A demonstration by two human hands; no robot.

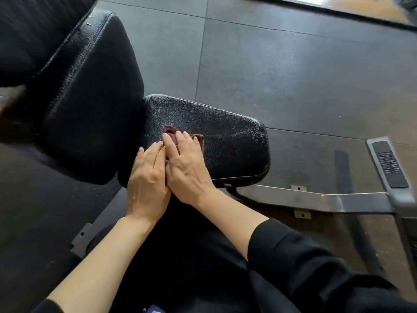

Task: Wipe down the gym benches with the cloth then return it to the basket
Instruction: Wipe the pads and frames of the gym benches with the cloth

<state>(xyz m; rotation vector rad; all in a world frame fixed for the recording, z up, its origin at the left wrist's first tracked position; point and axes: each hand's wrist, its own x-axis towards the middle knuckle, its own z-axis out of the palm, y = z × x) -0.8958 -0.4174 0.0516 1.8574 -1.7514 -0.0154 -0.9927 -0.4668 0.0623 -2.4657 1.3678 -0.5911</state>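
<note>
The floor (pixel 282 64) is laid in large dark grey rubber tiles with thin seams between them. Along the top right edge runs a dark window frame (pixel 338 10), with bright daylight beyond it casting a pale sheen across the nearby tiles.

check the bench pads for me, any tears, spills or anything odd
Nothing clearly damaged. The seat pad shows a speckled wet-looking sheen beside the dark red cloth under the right hand, likely from wiping. Backrest pad looks intact.

place: gym | evidence: black padded bench seat (pixel 209 141), angled backrest (pixel 90 98), steel frame (pixel 316 197), rubber floor tiles (pixel 282 71)
</note>
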